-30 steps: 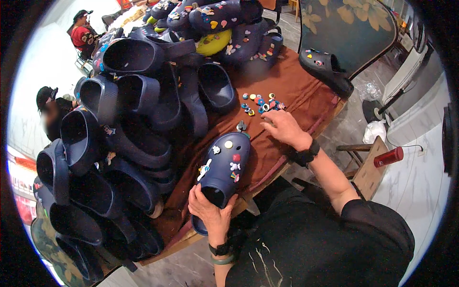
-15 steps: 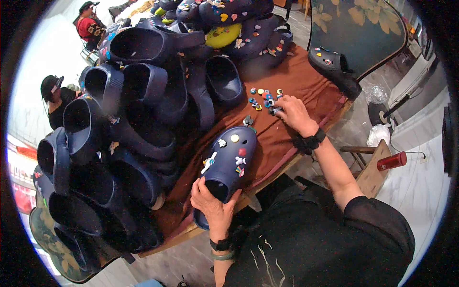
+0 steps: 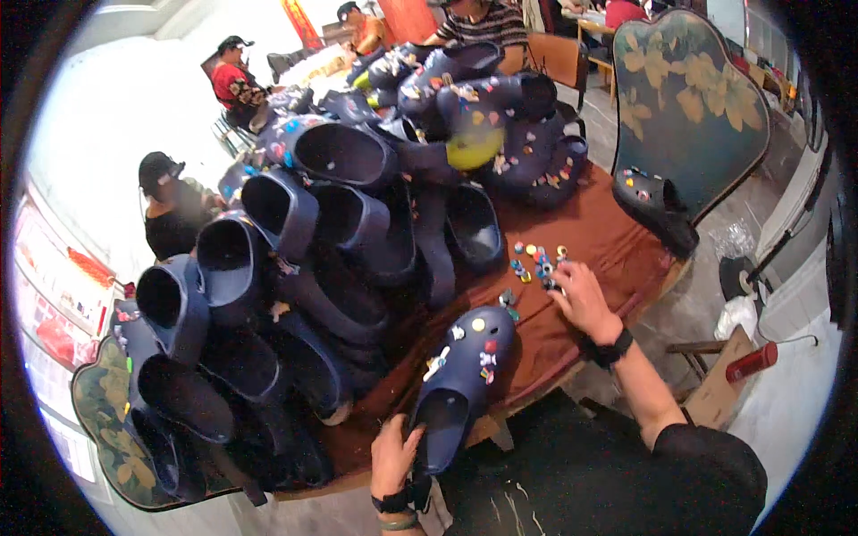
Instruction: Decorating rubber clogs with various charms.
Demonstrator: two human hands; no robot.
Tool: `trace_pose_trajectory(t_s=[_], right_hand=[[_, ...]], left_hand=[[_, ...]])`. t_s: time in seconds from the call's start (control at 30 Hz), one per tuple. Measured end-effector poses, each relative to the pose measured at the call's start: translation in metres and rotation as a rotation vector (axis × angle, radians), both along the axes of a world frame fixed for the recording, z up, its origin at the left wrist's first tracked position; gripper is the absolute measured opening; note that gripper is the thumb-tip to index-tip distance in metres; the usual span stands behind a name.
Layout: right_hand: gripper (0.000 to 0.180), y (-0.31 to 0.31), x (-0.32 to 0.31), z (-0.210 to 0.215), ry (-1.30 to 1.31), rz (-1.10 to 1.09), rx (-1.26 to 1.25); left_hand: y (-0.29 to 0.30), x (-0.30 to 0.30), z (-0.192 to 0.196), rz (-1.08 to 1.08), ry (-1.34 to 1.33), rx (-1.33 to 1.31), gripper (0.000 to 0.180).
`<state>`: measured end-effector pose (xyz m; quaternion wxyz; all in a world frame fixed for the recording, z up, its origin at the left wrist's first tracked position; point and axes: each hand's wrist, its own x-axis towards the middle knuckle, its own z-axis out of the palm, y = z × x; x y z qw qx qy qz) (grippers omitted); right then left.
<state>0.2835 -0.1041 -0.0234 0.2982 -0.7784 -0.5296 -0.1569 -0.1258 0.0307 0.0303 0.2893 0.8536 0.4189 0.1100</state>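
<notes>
A navy clog (image 3: 447, 406) lies on the brown cloth in front of me, toe pointing away, with several colourful charms fixed on its upper. My left hand (image 3: 393, 451) grips it at the left side of its heel end, thumb near the rim. Beyond the toe, a small pile of loose shoe charms (image 3: 541, 259) is scattered on the cloth. Over the near edge of that pile is my right hand (image 3: 588, 308), fingers bent together at the charms; what is between the fingertips is too small to make out. A greyish charm (image 3: 507, 298) lies just past the toe.
A big heap of navy clogs (image 3: 349, 241) covers the table's left and far side. One dark charmed clog (image 3: 657, 210) sits at the right edge of the brown cloth (image 3: 572, 210). Several people sit beyond the table. A red cylinder (image 3: 751, 363) lies on a wooden stool (image 3: 722, 380).
The view has tilted up, so more of the room shows. My left hand has shifted from around the clog's heel to its left side. The right hand stays at the loose charms.
</notes>
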Motion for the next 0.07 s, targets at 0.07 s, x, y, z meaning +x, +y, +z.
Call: trace_pose_trajectory(t_s=[0.07], right_hand=[[0.039,-0.0072,-0.0101,0.0004,0.058,0.182,0.037]], left_hand=[[0.0066,-0.0033,-0.0026,-0.059,0.332,-0.070,0.060]])
